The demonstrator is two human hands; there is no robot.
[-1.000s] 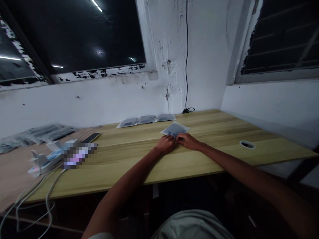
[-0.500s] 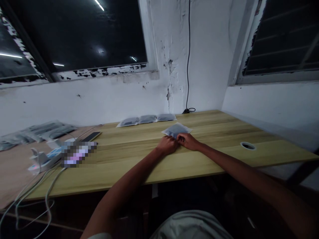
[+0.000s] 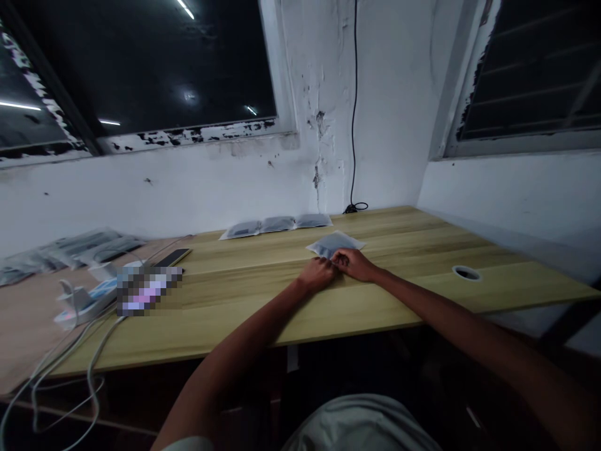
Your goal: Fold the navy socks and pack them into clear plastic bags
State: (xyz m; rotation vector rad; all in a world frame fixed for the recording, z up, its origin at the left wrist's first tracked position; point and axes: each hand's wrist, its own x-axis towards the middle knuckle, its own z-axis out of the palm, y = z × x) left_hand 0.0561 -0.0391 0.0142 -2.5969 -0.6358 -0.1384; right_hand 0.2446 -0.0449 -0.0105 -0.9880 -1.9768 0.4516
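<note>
A frosted plastic bag (image 3: 335, 241) with something dark inside lies flat on the wooden table, its near edge at my fingers. My left hand (image 3: 318, 273) is closed at that edge, knuckles up, and grips the bag. Right beside it my right hand (image 3: 352, 263) pinches the same near edge, with thumb and fingers curled together. The two hands almost touch. The fingertips and the strip of bag between them are partly hidden. Behind, three similar filled bags (image 3: 278, 224) lie in a row along the wall.
On the left are a pile of similar bags (image 3: 89, 245), a power strip (image 3: 89, 307) with plugs and white cables, a dark phone (image 3: 173, 257) and a blurred-out item (image 3: 149, 291). A cable hole (image 3: 467, 273) sits at right; a black cord (image 3: 354, 125) hangs down the wall.
Both hands stay at the bag's near edge, with the right hand shifted very slightly. The bag has moved a little to the right.
</note>
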